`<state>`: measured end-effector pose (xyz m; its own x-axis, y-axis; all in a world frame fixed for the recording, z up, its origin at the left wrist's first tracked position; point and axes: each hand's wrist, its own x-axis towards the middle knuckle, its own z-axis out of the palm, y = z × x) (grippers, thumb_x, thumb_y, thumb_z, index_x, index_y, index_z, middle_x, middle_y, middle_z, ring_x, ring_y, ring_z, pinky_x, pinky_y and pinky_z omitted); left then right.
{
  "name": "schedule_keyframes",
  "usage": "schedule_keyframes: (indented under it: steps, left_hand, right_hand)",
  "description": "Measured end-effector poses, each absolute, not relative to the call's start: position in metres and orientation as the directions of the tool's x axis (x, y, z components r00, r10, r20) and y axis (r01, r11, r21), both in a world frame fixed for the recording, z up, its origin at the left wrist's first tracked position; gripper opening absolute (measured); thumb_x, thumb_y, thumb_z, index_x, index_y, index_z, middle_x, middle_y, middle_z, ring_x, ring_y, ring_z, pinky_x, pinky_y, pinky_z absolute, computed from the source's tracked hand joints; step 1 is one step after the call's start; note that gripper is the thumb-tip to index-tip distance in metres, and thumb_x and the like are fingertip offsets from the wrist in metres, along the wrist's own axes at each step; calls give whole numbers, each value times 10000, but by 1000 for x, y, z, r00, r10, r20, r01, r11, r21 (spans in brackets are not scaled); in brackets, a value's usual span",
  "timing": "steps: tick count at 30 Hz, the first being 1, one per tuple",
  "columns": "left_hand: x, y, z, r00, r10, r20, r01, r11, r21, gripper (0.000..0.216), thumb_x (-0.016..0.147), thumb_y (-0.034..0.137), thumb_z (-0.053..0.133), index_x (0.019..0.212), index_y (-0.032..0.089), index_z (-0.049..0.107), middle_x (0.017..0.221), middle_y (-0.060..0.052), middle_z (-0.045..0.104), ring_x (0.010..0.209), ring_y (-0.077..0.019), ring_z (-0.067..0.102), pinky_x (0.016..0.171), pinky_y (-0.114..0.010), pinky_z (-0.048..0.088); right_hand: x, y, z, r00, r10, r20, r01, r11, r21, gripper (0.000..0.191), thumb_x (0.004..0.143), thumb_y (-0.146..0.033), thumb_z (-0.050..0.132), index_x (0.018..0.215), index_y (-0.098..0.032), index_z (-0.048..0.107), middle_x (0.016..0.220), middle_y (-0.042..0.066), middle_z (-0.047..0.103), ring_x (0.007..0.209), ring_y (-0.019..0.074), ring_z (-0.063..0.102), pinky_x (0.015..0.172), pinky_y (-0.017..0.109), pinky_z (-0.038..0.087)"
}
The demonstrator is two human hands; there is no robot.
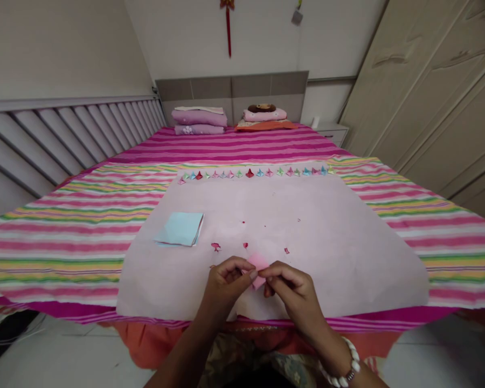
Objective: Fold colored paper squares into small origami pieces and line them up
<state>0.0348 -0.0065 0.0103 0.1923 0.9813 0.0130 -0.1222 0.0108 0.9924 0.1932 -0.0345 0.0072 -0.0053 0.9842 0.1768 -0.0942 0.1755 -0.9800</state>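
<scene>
A small pink sheet of folding paper (258,261) is held up between my two hands over the front part of a large pale sheet (339,242). My left hand (230,280) pinches its left side between thumb and forefinger. On the other side my right hand (291,283) grips its right edge the same way, fingertips close to those of the left. The paper looks partly folded, though my fingers cover its lower part. A stack of light blue square paper (181,229) lies to the left of my hands.
Several small folded paper pieces (249,173) in mixed colours line the far edge of the pale sheet. Red marks (215,247) dot its middle. Beneath lies a striped bed cover (73,242), with folded bedding (200,119) at the headboard and a railing (81,129) along the left.
</scene>
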Motion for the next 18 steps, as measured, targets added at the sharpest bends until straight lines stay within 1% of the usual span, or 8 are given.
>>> schedule_keyframes:
  steps: [3, 5, 6, 8, 11, 13, 15, 18]
  left_hand:
    - [36, -7, 12, 148, 989, -22, -50, 30, 998, 201, 669, 284, 760, 818, 160, 705, 468, 79, 415, 458, -61, 341, 451, -194, 266]
    - [38, -7, 14, 124, 992, -14, -87, 25, 996, 298, 643, 277, 774, 906, 162, 695, 542, 56, 516, 490, -69, 415, 475, -198, 332]
    - [39, -6, 15, 111, 994, -7, -123, 21, 992, 363, 627, 273, 783, 958, 165, 681, 616, 33, 581, 531, -83, 474, 509, -208, 382]
    - [41, -6, 17, 105, 994, -5, -189, 25, 982, 489, 603, 273, 795, 1056, 172, 642, 741, -5, 655, 618, -114, 565, 584, -236, 452]
    - [43, -6, 19, 121, 991, -48, -230, 76, 970, 568, 586, 266, 806, 1111, 168, 612, 736, -12, 678, 654, -134, 611, 629, -252, 479]
    - [43, -7, 19, 148, 985, -91, -225, 123, 967, 484, 583, 268, 809, 1027, 153, 653, 705, -12, 683, 644, -134, 611, 636, -255, 479]
    - [42, -8, 19, 191, 974, -120, -198, 158, 967, 317, 601, 292, 797, 861, 139, 696, 672, -16, 680, 643, -138, 604, 640, -258, 474]
    - [40, -9, 21, 208, 971, -117, -112, 142, 984, 203, 656, 330, 754, 642, 141, 682, 605, -4, 645, 617, -129, 563, 607, -241, 440]
  right_hand:
    - [193, -37, 9, -3, 978, 210, -112, 208, -972, 174, 835, -286, 593, 947, -203, 699, 668, 18, 631, 613, 162, 593, 599, 288, 463]
    - [192, -36, 10, 41, 982, 183, -170, 188, -967, 317, 811, -334, 642, 1103, -212, 625, 730, 24, 655, 643, 169, 612, 623, 296, 482]
    - [192, -35, 10, 52, 987, 151, -198, 159, -967, 381, 783, -353, 680, 1128, -212, 602, 757, 27, 664, 652, 170, 619, 630, 298, 490]
    - [192, -31, 8, 26, 997, 72, -225, 76, -971, 376, 718, -379, 748, 1024, -192, 635, 752, 34, 672, 647, 169, 617, 625, 292, 492]
    - [192, -26, 4, -33, 999, -8, -222, -15, -975, 267, 673, -397, 783, 743, -165, 671, 646, 27, 656, 605, 153, 584, 587, 266, 470]
    - [192, -25, 3, -25, 1000, -13, -234, -19, -972, 259, 670, -394, 785, 670, -165, 665, 612, 15, 637, 583, 138, 555, 560, 248, 445]
    - [192, -25, 4, -17, 1000, -9, -251, -13, -968, 250, 663, -377, 792, 642, -168, 657, 593, 0, 617, 566, 125, 526, 539, 234, 417]
    - [192, -25, 6, -16, 1000, -10, -252, -14, -968, 249, 663, -352, 791, 599, -169, 636, 564, -18, 583, 554, 115, 494, 530, 228, 382]
